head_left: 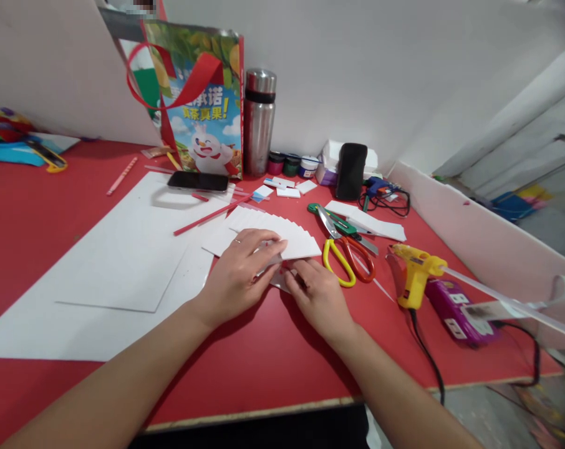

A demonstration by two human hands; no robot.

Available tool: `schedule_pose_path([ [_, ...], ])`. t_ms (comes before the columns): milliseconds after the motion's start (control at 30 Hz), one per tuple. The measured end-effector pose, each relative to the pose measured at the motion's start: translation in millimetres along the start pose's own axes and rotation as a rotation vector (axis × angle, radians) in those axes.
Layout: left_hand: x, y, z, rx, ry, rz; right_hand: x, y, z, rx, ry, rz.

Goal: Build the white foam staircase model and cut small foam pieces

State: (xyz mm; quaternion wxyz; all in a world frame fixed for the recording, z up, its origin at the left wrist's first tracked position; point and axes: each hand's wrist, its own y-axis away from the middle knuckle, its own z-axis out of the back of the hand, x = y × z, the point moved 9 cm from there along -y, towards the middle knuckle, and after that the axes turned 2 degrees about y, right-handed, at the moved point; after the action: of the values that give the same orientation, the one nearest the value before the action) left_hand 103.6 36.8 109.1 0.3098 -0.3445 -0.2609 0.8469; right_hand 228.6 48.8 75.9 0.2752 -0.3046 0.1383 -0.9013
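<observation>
While I watch from the head view, my left hand (239,274) lies flat, fingers spread, on the fan of white paper strips (275,234) at centre frame, and my right hand (316,293) pinches the fan's lower corner. Just right lie the scissors (345,252); further right, a yellow glue gun (416,274) on the red table (273,355).
</observation>
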Motion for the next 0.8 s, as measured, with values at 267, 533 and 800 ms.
schedule_pose_path([
  [267,0.8,0.6,-0.3,-0.005,0.004,0.002,-3.4,0.3,-1.0,-0.016,-0.026,-0.017],
  [533,4.1,2.4,7.1,-0.065,0.043,0.113,-7.3,1.4,1.1,-0.038,-0.054,-0.061],
  [800,21.3,10.4,6.7,-0.056,0.070,0.348,-10.4,2.0,-3.4,0.004,-0.044,-0.110],
])
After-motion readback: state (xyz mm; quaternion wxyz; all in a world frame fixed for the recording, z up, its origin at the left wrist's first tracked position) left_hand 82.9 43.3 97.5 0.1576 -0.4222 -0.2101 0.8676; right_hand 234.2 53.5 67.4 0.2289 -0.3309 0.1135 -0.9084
